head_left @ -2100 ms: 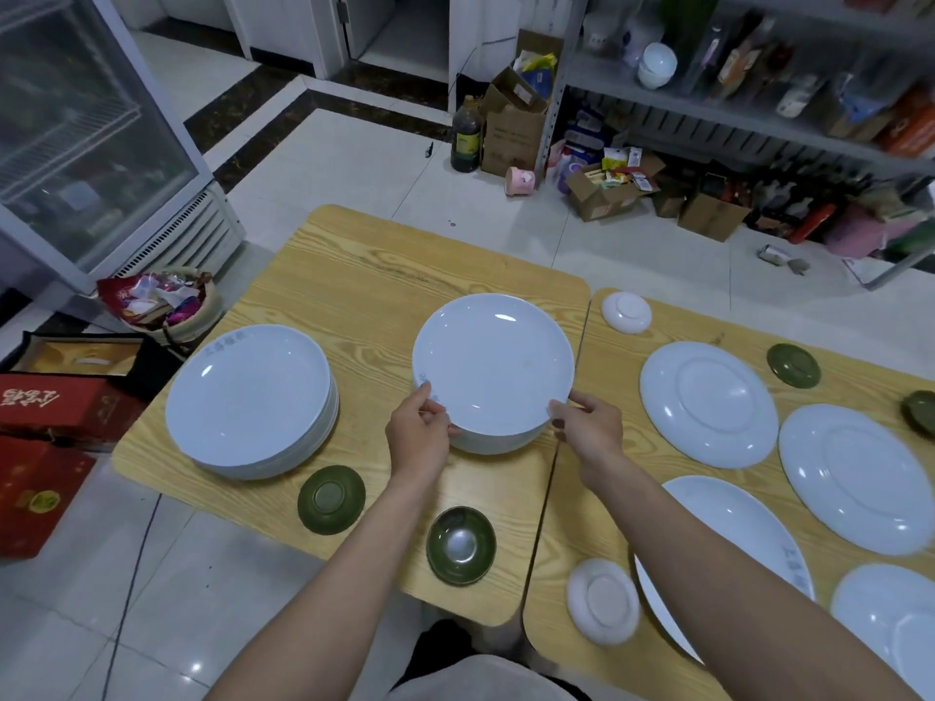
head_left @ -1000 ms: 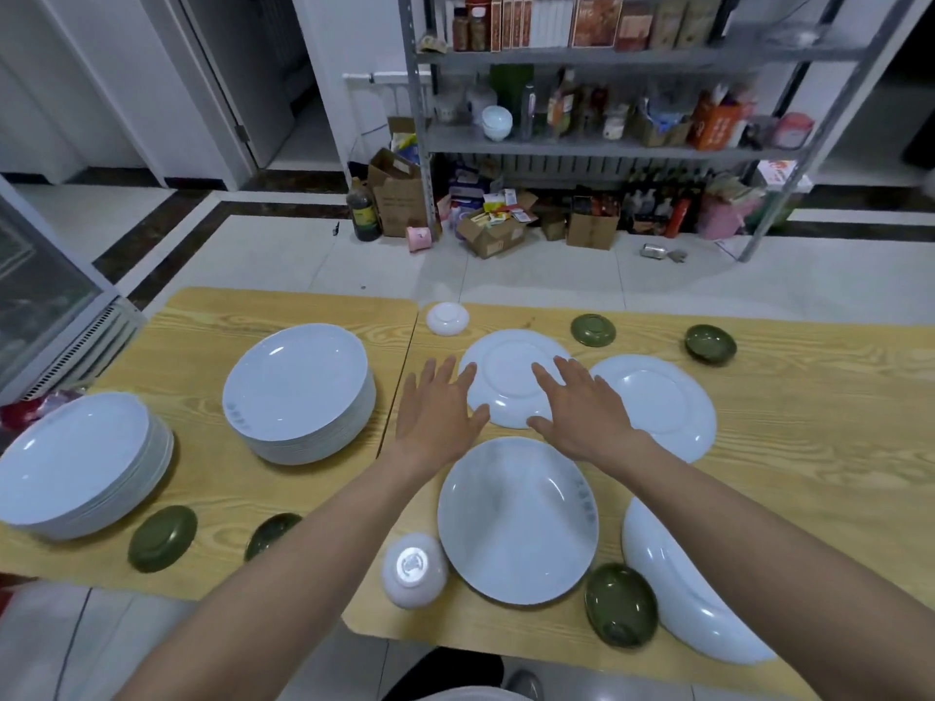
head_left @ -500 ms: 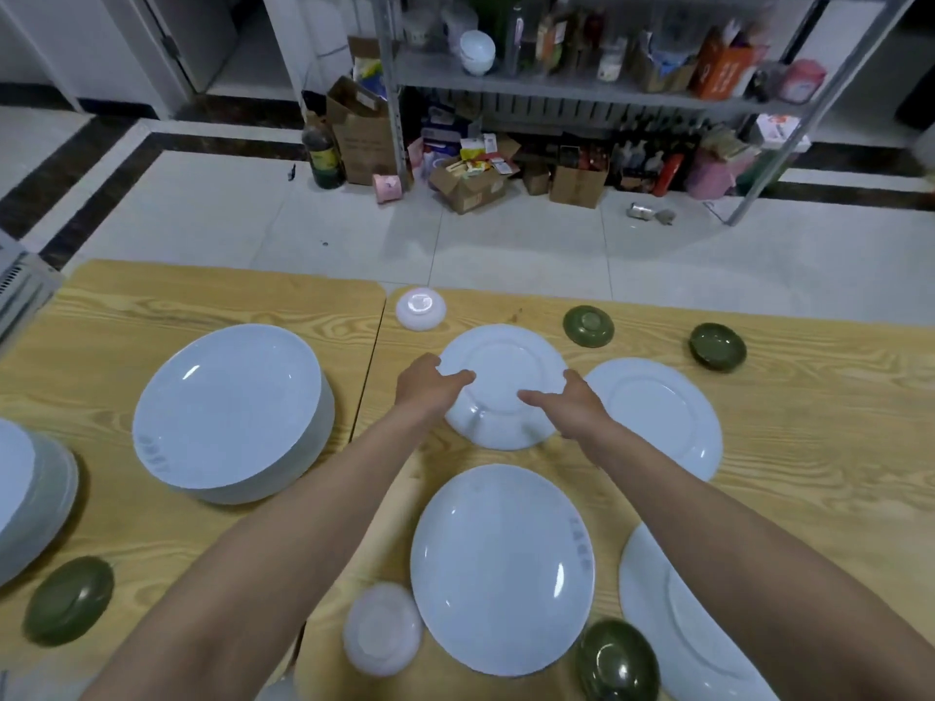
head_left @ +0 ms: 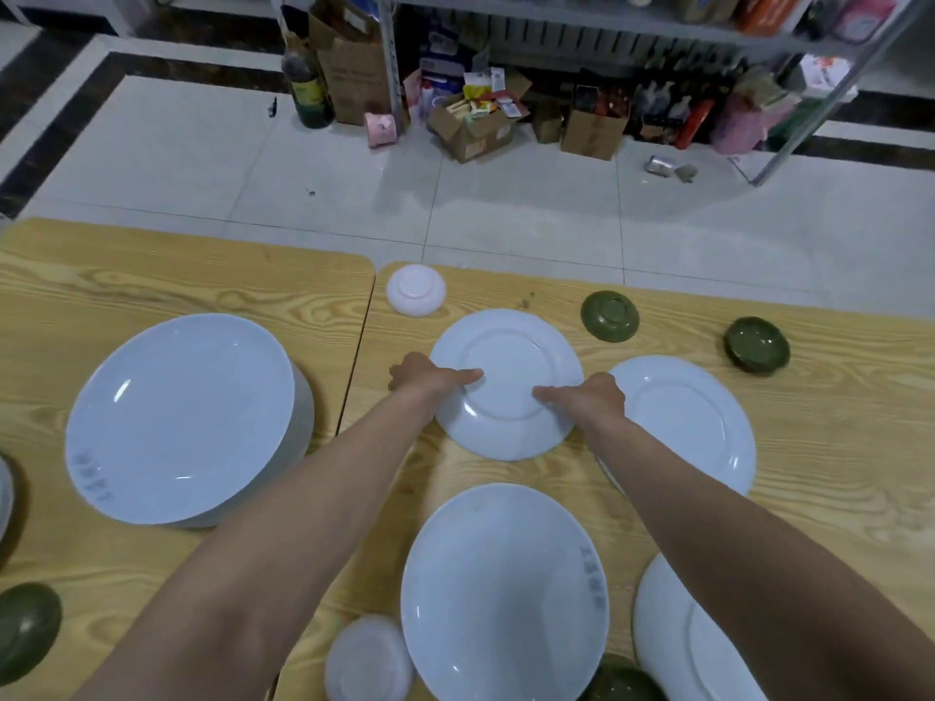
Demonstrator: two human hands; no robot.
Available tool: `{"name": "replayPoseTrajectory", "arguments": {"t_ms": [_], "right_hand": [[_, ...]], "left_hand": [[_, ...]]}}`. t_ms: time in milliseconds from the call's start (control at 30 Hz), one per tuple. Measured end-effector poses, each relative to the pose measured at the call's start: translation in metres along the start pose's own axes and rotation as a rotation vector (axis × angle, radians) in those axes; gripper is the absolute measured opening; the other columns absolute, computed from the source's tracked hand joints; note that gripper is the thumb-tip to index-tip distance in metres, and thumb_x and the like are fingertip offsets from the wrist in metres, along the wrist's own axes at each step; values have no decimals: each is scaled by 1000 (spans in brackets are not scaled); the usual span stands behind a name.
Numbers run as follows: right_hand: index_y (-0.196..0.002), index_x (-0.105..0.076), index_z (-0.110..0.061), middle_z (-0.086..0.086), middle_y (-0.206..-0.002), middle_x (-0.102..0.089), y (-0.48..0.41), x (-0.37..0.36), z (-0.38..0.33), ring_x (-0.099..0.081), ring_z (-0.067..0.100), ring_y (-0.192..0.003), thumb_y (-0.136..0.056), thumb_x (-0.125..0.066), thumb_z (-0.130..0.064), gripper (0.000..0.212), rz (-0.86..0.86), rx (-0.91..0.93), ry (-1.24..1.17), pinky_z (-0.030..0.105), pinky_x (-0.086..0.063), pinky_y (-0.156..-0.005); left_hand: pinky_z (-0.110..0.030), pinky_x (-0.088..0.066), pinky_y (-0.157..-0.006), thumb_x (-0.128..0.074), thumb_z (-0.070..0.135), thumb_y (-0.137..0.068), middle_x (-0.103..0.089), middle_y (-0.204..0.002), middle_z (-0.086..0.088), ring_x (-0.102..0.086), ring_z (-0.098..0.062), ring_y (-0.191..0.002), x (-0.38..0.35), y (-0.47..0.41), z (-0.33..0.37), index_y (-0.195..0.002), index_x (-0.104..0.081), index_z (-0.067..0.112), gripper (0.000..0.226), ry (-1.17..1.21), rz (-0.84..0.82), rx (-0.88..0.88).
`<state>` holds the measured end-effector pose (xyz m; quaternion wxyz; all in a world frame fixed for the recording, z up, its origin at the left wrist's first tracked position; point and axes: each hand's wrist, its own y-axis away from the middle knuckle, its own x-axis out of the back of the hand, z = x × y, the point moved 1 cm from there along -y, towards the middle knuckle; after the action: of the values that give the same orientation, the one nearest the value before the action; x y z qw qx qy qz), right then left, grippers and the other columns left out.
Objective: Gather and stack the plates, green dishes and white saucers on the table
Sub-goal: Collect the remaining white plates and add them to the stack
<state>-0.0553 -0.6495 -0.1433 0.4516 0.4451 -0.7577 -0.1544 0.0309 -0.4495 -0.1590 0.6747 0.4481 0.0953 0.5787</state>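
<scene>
At centre | left hand (head_left: 424, 379), right hand (head_left: 593, 398) grip inverted plate (head_left: 506, 346) (opposite edges)

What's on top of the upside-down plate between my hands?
One digit of the left hand and one of the right hand lie on the upside-down plate. The other fingers curl over its rim, out of sight.

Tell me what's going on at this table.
A person is gathering dishes on the table. The left hand and right hand grip an upside-down plate at its near rim, thumbs on top. Whether it has left the table is unclear. A stack of plates stands to the left. Other plates, saucers and green dishes lie loose around it, not yet gathered.
</scene>
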Motion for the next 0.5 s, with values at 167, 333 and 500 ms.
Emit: {"name": "replayPoseTrajectory", "arguments": {"t_ms": [167,333,500], "right_hand": [[-83,-47,-13,-3,-81,-51,-11,-8,-2,-56,20,-79,-62,-93,-31,54,18,-57,-70,37,-52,-71],[-75,-48,-14,-1,-80,-54,-19,-8,-5,-53,13,-68,-58,-94,-22,49,-4,-110,-205,26,-40,-51],[-102,-57,-7,7,-111,-58,-21,-15,-5,-58,23,-88,-57,-93,-29,61,-54,-138,-161,37,-53,-78]], "left_hand": [[-48,-52,-95,-95,25,-60,-50,-134,-17,-52,-34,-121,6,-10,0,-122,-51,0,80,-81,29,31],[-48,-53,-95,-95,21,-59,-52,-132,-17,-53,-34,-119,13,-13,3,-121,-53,-2,78,-61,1,69],[-47,-56,-90,-96,18,-57,-58,-126,-18,-59,-34,-110,26,-14,0,-115,-55,-4,74,-38,8,91]]}}
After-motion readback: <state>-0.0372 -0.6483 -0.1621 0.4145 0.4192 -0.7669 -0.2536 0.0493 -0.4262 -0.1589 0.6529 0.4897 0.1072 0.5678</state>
